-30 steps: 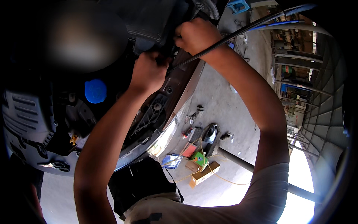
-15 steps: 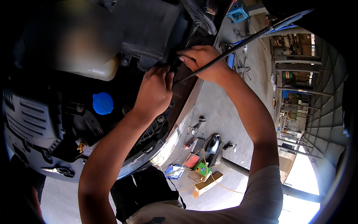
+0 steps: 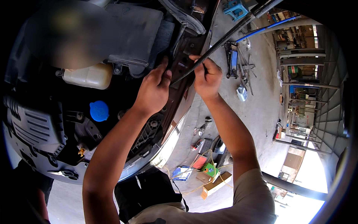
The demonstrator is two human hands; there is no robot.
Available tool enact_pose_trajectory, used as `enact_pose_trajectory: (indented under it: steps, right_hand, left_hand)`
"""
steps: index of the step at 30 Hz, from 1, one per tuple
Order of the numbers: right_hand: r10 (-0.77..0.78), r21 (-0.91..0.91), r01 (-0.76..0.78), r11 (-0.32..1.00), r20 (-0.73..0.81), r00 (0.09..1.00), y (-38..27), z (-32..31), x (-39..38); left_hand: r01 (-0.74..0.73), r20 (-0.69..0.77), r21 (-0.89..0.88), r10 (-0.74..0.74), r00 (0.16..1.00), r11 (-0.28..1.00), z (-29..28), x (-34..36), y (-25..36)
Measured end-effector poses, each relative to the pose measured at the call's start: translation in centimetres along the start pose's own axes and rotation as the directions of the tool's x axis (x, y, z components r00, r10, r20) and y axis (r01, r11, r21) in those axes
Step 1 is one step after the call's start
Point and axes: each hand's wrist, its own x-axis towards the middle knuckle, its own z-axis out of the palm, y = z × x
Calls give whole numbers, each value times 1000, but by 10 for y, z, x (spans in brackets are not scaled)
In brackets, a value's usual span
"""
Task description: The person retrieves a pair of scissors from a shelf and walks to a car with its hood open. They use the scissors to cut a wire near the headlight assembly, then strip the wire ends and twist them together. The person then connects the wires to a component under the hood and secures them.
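In the car's engine bay, my left hand [image 3: 152,93] has curled fingers at the inner edge of the brown front body rail [image 3: 186,50], beside the lower end of a long black rod [image 3: 220,42]. What those fingers hold is hidden. My right hand [image 3: 207,80] is closed on the rod just to the right, thumb and index against it. Left of my hands are a black plastic box [image 3: 134,33], a translucent reservoir [image 3: 89,76] and a blue cap [image 3: 99,110]. A ribbed engine cover [image 3: 30,127] fills the left side; part of the upper left is blurred out.
On the floor [image 3: 238,115] beyond the car lie a blue jack [image 3: 234,61], a plastic jug [image 3: 241,93], a blue stool [image 3: 235,10], boxes [image 3: 216,183] and yellow hose [image 3: 190,190]. Shelving [image 3: 294,33] lines the far side. Another person's limb [image 3: 41,201] shows at lower left.
Both hands have moved down in the picture since a second ago, as the view shifted. My right hand has turned more upright, its index finger now reaching up along the rod.
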Motion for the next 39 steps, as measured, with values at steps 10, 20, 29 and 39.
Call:
enact_pose_trajectory:
  steps: [10, 20, 29, 39]
  right_hand:
    - [-73, -131, 61, 990, -83, 994, -6, 23, 1]
    - [-150, -185, 133, 974, -83, 985, 6, 20, -8]
    - [2, -154, -17, 988, -93, 996, 8, 24, -13]
    - [-19, -127, 4, 992, -121, 992, 15, 23, -16]
  left_hand:
    - [129, 145, -1, -128, 981, 992, -11, 3, 6]
    - [177, 166, 26, -179, 970, 984, -66, -73, 4]
    - [410, 390, 42, -393, 833, 911, -99, -54, 0]
    - [116, 463, 342, -275, 842, 932, -84, -40, -26]
